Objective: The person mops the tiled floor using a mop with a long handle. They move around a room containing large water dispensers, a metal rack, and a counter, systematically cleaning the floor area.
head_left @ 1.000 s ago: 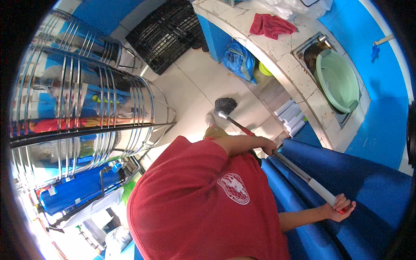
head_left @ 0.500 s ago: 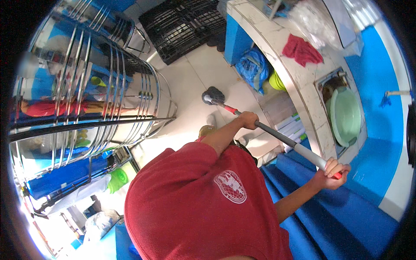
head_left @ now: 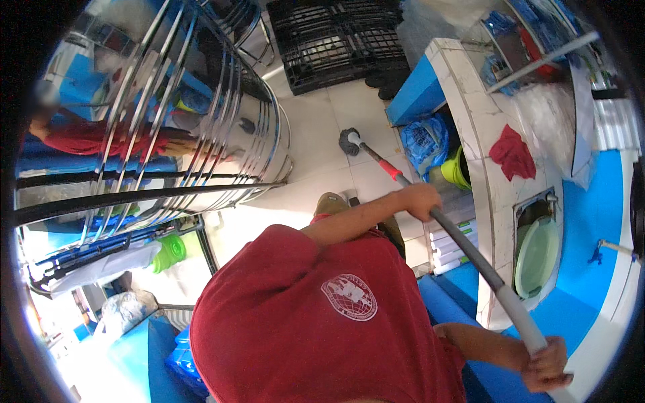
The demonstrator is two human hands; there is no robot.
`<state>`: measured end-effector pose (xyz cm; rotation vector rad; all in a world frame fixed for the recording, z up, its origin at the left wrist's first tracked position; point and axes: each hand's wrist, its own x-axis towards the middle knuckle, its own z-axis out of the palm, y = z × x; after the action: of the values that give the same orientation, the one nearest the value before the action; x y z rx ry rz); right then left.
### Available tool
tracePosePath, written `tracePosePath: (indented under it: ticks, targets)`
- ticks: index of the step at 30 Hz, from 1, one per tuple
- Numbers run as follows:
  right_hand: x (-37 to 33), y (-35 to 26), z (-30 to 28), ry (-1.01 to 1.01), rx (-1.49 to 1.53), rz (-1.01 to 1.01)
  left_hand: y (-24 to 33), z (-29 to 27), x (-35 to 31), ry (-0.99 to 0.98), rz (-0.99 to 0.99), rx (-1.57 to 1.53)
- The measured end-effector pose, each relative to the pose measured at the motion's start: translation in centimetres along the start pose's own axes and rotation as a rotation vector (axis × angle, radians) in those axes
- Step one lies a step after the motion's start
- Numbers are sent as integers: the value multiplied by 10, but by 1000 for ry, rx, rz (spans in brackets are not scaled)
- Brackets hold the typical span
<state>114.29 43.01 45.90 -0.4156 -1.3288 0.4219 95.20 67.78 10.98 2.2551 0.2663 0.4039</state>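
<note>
While the fingers of the left hand (head_left: 421, 199) wrap round the middle of the mop handle (head_left: 457, 236), those of the right hand (head_left: 547, 366) are closed tight on its pale upper end. The handle runs slanting from lower right up to the grey mop head (head_left: 349, 141), which rests on the pale tiled floor (head_left: 316, 134), near the foot of a big ribbed steel tank (head_left: 168, 127). Just beside the handle's red collar sits a blue bag (head_left: 422, 142) under the white tiled desk (head_left: 470, 134). On that desk lies a red cloth (head_left: 512, 153), and a green basin (head_left: 535, 256) sits in its sink. A black plastic crate (head_left: 336, 37) lies on the floor beyond the mop head
</note>
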Motion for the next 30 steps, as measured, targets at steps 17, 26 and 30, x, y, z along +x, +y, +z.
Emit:
tracePosePath:
  ticks: [17,26,30]
  targets:
    - [33,309,0,180,86,318,-210,-58,-25,406,-423,-27]
    - [138,402,-62,-137,311,418,-238,-110,79,132,-732,120]
    - [182,420,-73,11,199,270,-222,-151,109,184,-664,159]
